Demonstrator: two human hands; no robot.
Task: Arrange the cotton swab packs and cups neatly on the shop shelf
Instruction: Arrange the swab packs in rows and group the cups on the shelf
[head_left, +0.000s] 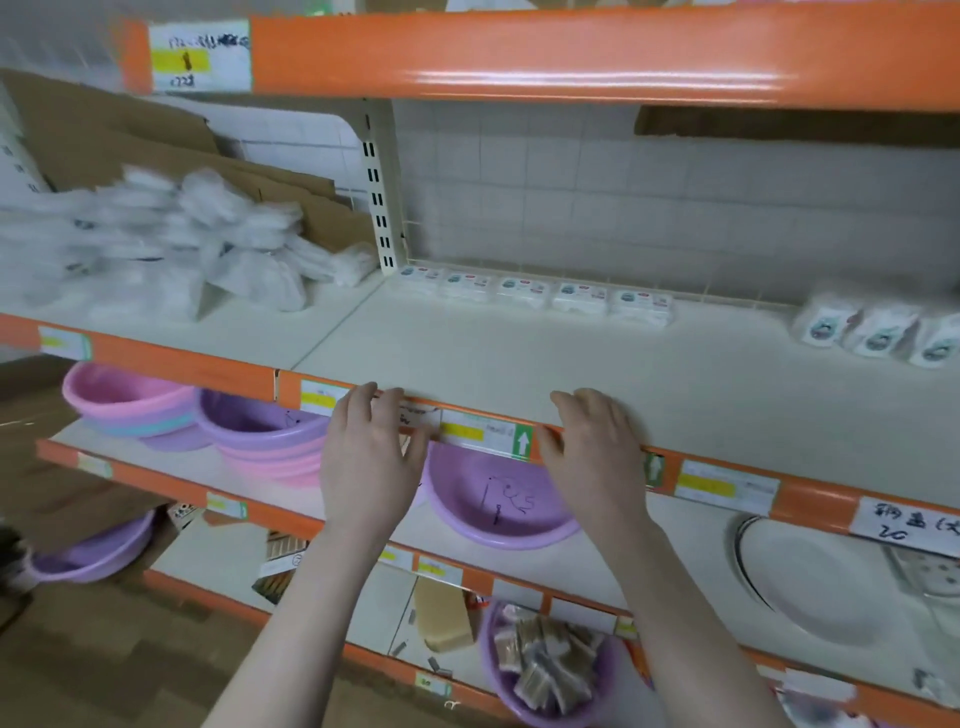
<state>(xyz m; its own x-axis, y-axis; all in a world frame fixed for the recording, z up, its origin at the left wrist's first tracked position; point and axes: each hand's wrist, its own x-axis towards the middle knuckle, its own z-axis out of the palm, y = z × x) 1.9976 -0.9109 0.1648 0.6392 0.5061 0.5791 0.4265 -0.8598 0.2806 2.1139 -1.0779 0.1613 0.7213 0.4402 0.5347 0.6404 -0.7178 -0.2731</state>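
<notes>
A row of several white cotton swab packs (535, 293) lies along the back of the cream shelf (519, 364). Three more packs (878, 332) stand at the far right of the same shelf. A loose heap of clear-bagged white goods (171, 239) fills the shelf's left section. My left hand (366, 457) and my right hand (595, 452) hover side by side at the shelf's orange front edge, fingers relaxed and holding nothing. No cups are plain to see.
Cardboard sheets (130, 140) lean behind the heap. A perforated upright post (379, 192) splits the shelf. Below sit pink and purple basins (260, 431), a purple basin (498, 499) between my wrists, and plates (810, 577). An orange shelf edge (571, 57) hangs overhead.
</notes>
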